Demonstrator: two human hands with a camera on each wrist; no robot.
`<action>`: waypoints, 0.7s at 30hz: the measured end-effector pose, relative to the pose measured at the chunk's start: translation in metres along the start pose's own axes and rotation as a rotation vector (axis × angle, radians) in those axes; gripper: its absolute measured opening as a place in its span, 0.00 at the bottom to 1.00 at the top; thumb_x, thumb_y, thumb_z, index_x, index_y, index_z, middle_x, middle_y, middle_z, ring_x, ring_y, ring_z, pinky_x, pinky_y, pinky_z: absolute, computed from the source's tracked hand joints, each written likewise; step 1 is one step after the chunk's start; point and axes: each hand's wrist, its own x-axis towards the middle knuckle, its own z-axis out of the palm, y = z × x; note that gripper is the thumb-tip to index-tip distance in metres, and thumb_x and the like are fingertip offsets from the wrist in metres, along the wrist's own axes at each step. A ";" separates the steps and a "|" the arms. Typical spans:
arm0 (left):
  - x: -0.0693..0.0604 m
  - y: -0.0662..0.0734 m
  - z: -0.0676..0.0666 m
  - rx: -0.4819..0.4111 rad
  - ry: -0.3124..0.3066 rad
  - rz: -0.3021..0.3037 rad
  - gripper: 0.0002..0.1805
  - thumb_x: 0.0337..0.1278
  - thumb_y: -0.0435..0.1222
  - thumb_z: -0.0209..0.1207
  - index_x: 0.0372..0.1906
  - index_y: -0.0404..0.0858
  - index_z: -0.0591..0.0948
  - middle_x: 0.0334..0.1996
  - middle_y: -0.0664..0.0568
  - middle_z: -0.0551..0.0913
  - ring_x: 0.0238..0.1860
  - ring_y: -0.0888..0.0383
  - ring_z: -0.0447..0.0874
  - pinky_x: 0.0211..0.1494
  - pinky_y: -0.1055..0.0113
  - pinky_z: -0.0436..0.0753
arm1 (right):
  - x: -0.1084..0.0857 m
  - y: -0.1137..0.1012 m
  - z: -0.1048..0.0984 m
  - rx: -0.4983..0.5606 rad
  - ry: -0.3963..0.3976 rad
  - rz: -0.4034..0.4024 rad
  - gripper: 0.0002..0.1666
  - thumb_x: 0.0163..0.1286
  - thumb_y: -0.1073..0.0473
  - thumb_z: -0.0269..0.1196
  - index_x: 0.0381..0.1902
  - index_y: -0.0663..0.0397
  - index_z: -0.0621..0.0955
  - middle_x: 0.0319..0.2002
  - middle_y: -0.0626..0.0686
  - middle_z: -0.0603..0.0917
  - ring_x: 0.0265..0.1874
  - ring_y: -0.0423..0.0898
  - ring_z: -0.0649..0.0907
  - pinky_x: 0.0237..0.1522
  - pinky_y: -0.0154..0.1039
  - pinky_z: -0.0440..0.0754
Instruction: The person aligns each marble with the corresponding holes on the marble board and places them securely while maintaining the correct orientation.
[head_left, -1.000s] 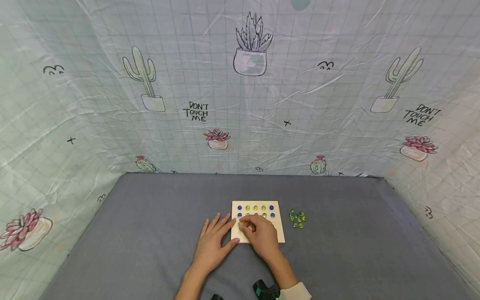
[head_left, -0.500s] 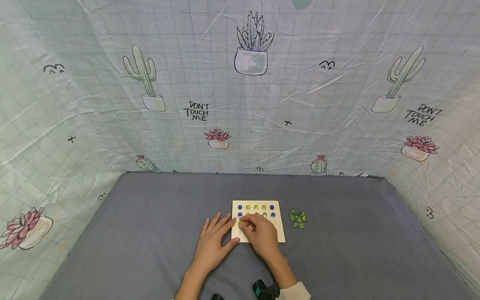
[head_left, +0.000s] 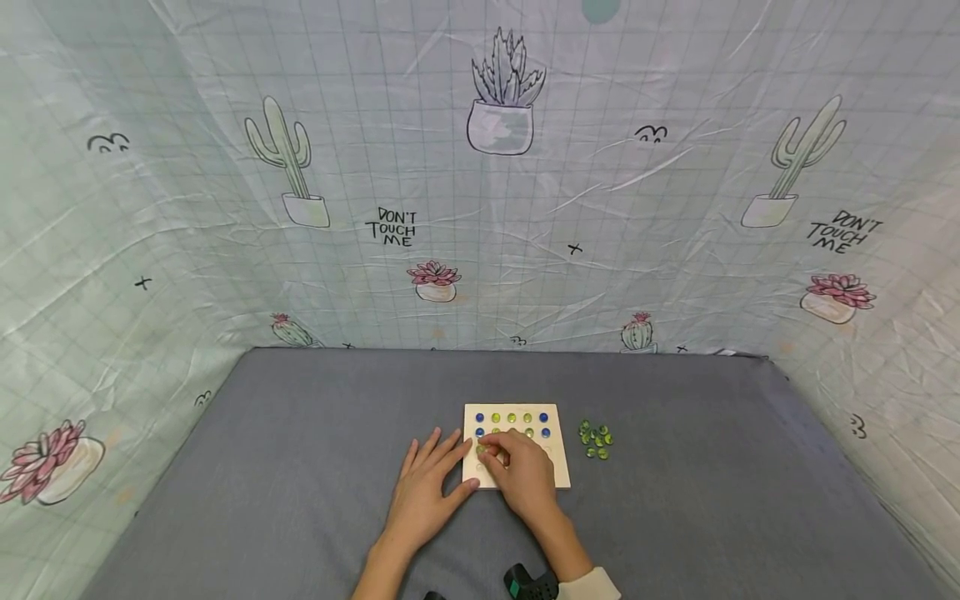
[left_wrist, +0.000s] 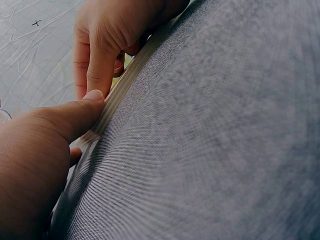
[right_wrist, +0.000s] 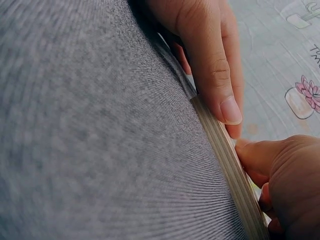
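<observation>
In the head view a pale wooden board point(head_left: 562, 477) lies on the grey cloth, with rows of round hollows. Blue glass beads point(head_left: 480, 417) sit at the ends of its two far rows, with green ones between them. My right hand point(head_left: 527, 475) is over the board and pinches a green glass bead point(head_left: 482, 449) at the left of the third row, between thumb and index finger. It hides much of the near rows. My left hand point(head_left: 423, 492) lies with fingers spread, its thumb and index fingertip touching the board's left side. The right wrist view shows the board's layered edge point(right_wrist: 225, 160) beneath the left thumb.
Right of the board lies a loose pile of green glass beads point(head_left: 597, 439). Grey cloth point(head_left: 322, 433) covers the table. Behind and beside it hangs a printed curtain point(head_left: 540, 292). A black wrist device point(head_left: 531, 582) is on the right forearm.
</observation>
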 end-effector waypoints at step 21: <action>0.000 -0.001 0.001 -0.001 -0.002 -0.003 0.31 0.55 0.55 0.61 0.63 0.47 0.77 0.64 0.51 0.72 0.69 0.44 0.59 0.71 0.42 0.50 | 0.000 0.001 0.000 0.041 0.006 0.000 0.10 0.56 0.55 0.73 0.38 0.45 0.86 0.23 0.35 0.74 0.19 0.32 0.68 0.18 0.29 0.65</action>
